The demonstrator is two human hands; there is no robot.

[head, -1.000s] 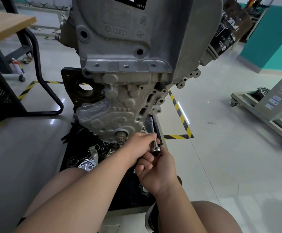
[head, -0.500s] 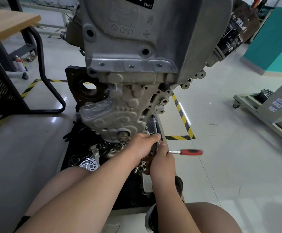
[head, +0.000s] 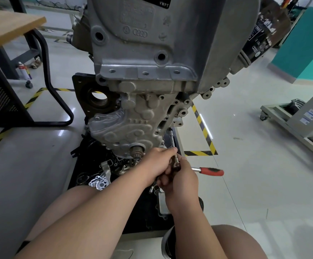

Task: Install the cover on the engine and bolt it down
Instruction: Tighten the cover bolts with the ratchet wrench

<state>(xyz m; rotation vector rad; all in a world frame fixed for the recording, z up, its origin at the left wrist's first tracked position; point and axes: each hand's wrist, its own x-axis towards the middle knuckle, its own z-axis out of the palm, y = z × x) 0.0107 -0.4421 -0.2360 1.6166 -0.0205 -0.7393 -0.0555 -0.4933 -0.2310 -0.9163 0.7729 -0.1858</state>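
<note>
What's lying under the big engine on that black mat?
Under the engine, the black mat holds loose metal parts, including a shiny gasket-like plate and a finned cover. The left hand, right hand and forearms hide the rest.

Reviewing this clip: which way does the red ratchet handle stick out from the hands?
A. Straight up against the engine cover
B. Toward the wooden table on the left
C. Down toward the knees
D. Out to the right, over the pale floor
D. The red ratchet handle juts right from the right hand, over the floor; the left hand steadies the socket end.
</note>
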